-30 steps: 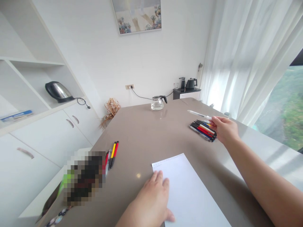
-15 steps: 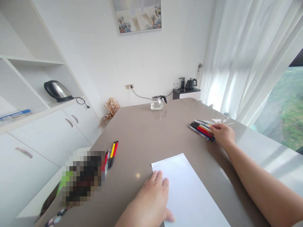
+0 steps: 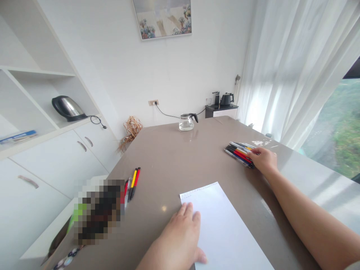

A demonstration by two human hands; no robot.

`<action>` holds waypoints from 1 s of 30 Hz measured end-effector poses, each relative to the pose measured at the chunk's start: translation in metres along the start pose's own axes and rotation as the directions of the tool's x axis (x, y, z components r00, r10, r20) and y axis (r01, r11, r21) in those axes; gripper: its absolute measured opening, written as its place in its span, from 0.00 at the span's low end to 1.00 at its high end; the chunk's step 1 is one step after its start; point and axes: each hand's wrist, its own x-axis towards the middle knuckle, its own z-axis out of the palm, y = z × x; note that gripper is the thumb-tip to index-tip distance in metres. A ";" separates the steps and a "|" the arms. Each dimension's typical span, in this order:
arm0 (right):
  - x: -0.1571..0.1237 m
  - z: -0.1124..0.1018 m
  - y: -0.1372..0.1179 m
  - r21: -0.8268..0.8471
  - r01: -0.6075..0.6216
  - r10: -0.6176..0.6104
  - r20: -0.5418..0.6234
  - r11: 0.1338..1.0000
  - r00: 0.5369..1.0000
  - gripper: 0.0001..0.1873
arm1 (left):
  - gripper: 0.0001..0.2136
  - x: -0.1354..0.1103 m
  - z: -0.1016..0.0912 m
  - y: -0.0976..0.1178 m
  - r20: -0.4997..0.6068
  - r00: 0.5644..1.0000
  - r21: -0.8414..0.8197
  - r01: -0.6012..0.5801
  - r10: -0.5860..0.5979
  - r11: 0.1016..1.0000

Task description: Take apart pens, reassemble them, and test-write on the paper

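Observation:
My left hand (image 3: 182,232) lies flat across the left edge of a white sheet of paper (image 3: 225,228), fingers stretched out and holding nothing. Small handwriting runs along the sheet's top edge. Farther off to the right, my right hand (image 3: 263,159) reaches to a bundle of pens (image 3: 238,153) in black, red, white, blue and yellow. Its fingers are bent together on the near end of a pen there; which pen is hard to make out, as the fingertips cover it. The bundle lies flat on the brown table (image 3: 168,161).
On the left of the table lie several pens (image 3: 134,183), one yellow and black, one red and black, beside a blurred patch (image 3: 98,213). A glass pot (image 3: 186,123) with clear liquid stands at the far edge. White scraps (image 3: 260,143) lie beyond the bundle.
My right hand has shifted very slightly left over the pens, its fingers still at the bundle. My left hand and the paper stay where they were.

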 end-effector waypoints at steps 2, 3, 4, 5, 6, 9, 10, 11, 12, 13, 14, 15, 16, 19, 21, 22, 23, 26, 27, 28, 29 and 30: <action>-0.001 -0.007 -0.013 -0.032 0.005 -0.007 -0.042 0.999 0.999 0.16 | 0.36 0.001 0.002 -0.001 -0.004 1.000 0.001 0.001 -0.001 1.000; -0.003 -0.012 -0.022 -0.030 0.023 -0.024 -0.059 0.999 0.998 0.17 | 0.37 0.001 0.003 -0.002 -0.002 1.000 0.000 0.005 -0.005 1.000; -0.007 -0.019 -0.034 -0.008 0.057 -0.058 -0.055 0.998 0.997 0.17 | 0.37 0.001 0.004 -0.003 -0.001 1.000 -0.002 0.008 -0.008 1.000; -0.013 -0.025 -0.047 0.042 0.109 -0.109 0.013 0.993 0.994 0.17 | 0.37 0.002 0.005 -0.003 -0.001 1.000 -0.003 0.012 -0.012 1.000; -0.021 -0.032 -0.061 0.106 0.150 -0.163 0.127 0.983 0.978 0.17 | 0.37 0.002 0.006 -0.004 -0.003 1.000 -0.008 0.011 -0.011 1.000; -0.053 -0.049 -0.101 0.305 0.267 -0.401 0.575 0.914 0.713 0.17 | 0.37 0.001 0.005 -0.002 -0.018 1.000 -0.020 0.010 -0.011 1.000; -0.064 -0.052 -0.112 0.381 0.286 -0.476 0.680 0.879 0.557 0.16 | 0.37 0.001 0.004 -0.001 -0.017 1.000 -0.024 0.021 -0.021 1.000; -0.075 -0.054 -0.120 0.443 0.287 -0.525 0.761 0.850 0.382 0.15 | 0.37 0.000 0.001 0.001 -0.014 0.999 -0.028 0.037 -0.037 0.999; -0.085 -0.055 -0.126 0.487 0.273 -0.545 0.812 0.830 0.208 0.14 | 0.37 0.000 -0.001 0.003 -0.009 0.999 -0.030 0.051 -0.051 0.998; -0.093 -0.055 -0.130 0.504 0.269 -0.539 0.839 0.821 0.073 0.12 | 0.37 -0.001 -0.004 0.005 -0.010 0.998 -0.031 0.057 -0.058 0.998; -0.099 -0.054 -0.133 0.507 0.284 -0.526 0.850 0.814 -0.011 0.11 | 0.36 -0.002 -0.006 0.006 -0.015 0.998 -0.028 0.058 -0.058 0.998; -0.104 -0.053 -0.134 0.503 0.308 -0.513 0.857 0.807 -0.056 0.10 | 0.36 -0.003 -0.007 0.007 -0.026 0.998 -0.020 0.051 -0.052 0.998; -0.107 -0.051 -0.134 0.496 0.340 -0.505 0.861 0.799 -0.068 0.09 | 0.35 -0.003 -0.007 0.007 -0.043 0.998 -0.009 0.043 -0.043 0.999; -0.111 -0.045 -0.133 0.480 0.417 -0.514 0.857 0.771 -0.037 0.08 | 0.33 -0.005 -0.003 0.002 -0.102 0.995 0.033 0.003 0.001 0.999; -0.112 -0.042 -0.133 0.476 0.445 -0.521 0.854 0.759 -0.025 0.08 | 0.30 -0.006 0.000 -0.003 -0.144 0.988 0.056 -0.046 0.054 0.997; -0.113 -0.041 -0.133 0.473 0.457 -0.524 0.851 0.753 -0.018 0.07 | 0.27 -0.005 0.001 -0.006 -0.170 0.982 0.068 -0.072 0.082 0.995; -0.113 -0.041 -0.133 0.471 0.469 -0.528 0.849 0.747 -0.011 0.07 | 0.23 -0.005 0.000 -0.010 -0.202 0.974 0.081 -0.089 0.103 0.993; -0.115 -0.041 -0.135 0.465 0.496 -0.534 0.845 0.733 -0.004 0.07 | 0.15 0.000 -0.008 -0.028 -0.342 0.937 0.139 -0.025 0.072 0.990; -0.116 -0.041 -0.135 0.462 0.502 -0.533 0.846 0.731 -0.002 0.06 | 0.15 0.003 -0.011 -0.038 -0.413 0.910 0.155 0.037 0.031 0.987; -0.116 -0.042 -0.136 0.459 0.505 -0.531 0.847 0.731 -0.001 0.06 | 0.14 0.005 -0.016 -0.048 -0.487 0.873 0.162 0.121 -0.027 0.979; -0.117 -0.042 -0.136 0.455 0.509 -0.530 0.848 0.731 0.002 0.06 | 0.14 0.008 -0.020 -0.060 -0.561 0.821 0.152 0.225 -0.103 0.962; -0.117 -0.042 -0.136 0.453 0.514 -0.531 0.847 0.728 0.006 0.06 | 0.14 0.010 -0.023 -0.073 -0.617 0.765 0.130 0.330 -0.184 0.935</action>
